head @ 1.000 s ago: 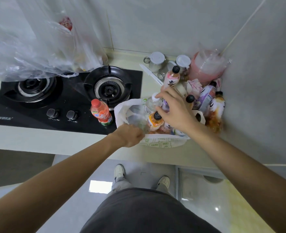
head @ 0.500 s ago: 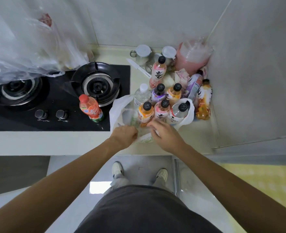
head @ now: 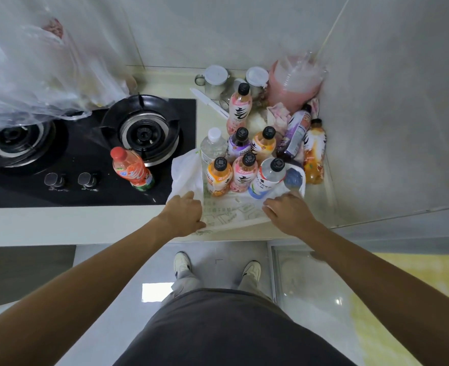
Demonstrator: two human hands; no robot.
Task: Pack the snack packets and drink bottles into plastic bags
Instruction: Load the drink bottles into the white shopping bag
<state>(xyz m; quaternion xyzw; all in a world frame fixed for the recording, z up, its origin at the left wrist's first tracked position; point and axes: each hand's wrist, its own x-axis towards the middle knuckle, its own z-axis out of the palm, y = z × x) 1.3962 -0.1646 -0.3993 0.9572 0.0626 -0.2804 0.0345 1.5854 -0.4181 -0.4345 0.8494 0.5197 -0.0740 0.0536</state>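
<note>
Your left hand (head: 185,213) and right hand (head: 288,213) each grip the near rim of the white printed plastic bag (head: 231,211), fingers curled into the film. The bag sits on the pale tabletop (head: 321,204) beside the black gas hob (head: 86,154), holding upright black-capped drink bottles (head: 244,170).

Counter (head: 321,207) bears hob (head: 86,154), bag (head: 234,210), bottles (head: 314,151)

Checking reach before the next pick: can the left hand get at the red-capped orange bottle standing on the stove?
Probably yes. The left hand grips the white bag at its near edge, and the red-capped bottle stands alone just beyond it, nothing between; it must release the bag first.
</note>
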